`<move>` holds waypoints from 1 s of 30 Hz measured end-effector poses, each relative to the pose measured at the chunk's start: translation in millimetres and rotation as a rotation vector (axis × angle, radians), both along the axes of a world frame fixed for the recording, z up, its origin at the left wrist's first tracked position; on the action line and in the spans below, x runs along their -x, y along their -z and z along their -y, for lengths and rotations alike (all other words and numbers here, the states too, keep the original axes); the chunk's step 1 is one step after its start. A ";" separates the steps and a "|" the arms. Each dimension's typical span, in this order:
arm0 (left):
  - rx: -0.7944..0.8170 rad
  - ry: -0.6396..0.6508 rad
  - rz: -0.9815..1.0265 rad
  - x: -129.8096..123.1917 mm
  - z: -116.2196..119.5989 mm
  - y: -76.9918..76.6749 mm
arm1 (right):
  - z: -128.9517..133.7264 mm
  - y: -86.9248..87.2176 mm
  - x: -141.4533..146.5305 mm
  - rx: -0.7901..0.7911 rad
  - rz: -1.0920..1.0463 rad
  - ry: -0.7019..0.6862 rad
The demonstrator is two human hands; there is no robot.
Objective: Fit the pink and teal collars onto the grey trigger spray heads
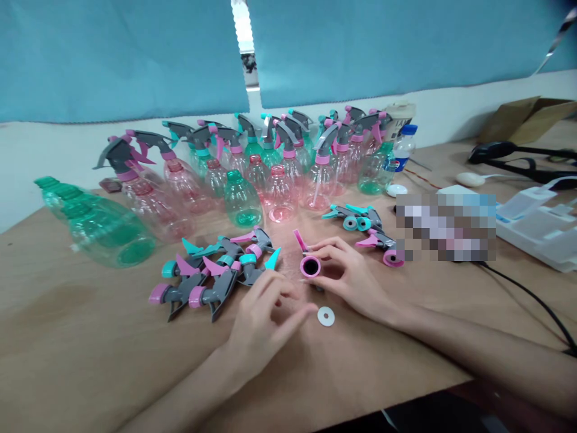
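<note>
In my right hand [356, 278] is a spray trigger head [303, 242], held with its pink collar facing me so its dark round opening shows. The pink trigger points up and to the left. My left hand [264, 310] hovers beside it, fingers curled and thumb stretched out apart from them, with nothing visible between. Just right of the left thumb, a white ring-shaped washer [326, 316] lies flat on the table. A pile of grey trigger heads [219, 282] with pink and teal collars lies left of my hands. Several others [360, 219], some with white washers in their collars, lie beyond my right hand.
Pink and green spray bottles [282, 192], some with heads fitted, stand along the back. Green bottles [106, 231] lie at left. At right are a Pepsi bottle [402, 153], a clear plastic organiser [541, 228], black glasses [505, 156], a cable [536, 304] and a cardboard box [518, 123].
</note>
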State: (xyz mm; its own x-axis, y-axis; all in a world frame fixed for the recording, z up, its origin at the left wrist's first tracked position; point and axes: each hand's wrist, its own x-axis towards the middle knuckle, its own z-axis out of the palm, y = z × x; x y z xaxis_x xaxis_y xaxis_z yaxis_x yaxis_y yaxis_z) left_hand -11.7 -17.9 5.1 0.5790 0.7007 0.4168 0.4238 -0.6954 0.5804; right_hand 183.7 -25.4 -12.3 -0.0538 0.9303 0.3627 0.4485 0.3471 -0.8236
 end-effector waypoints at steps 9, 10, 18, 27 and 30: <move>-0.116 0.197 -0.305 -19.8 7.5 16.0 | -1.8 2.4 -0.3 -0.032 -0.014 0.016; -0.168 0.212 -0.321 -20.7 7.1 18.1 | -1.2 2.9 0.2 -0.034 -0.006 0.014; -0.241 0.217 -0.438 -25.1 4.9 19.8 | -3.0 4.7 0.1 -0.025 -0.030 0.013; 0.027 0.214 -0.384 -25.2 1.0 18.0 | -5.4 3.9 -2.7 -0.011 -0.057 0.024; 0.069 0.209 -0.335 -24.1 1.3 19.0 | -5.4 3.9 -3.0 -0.006 -0.061 0.021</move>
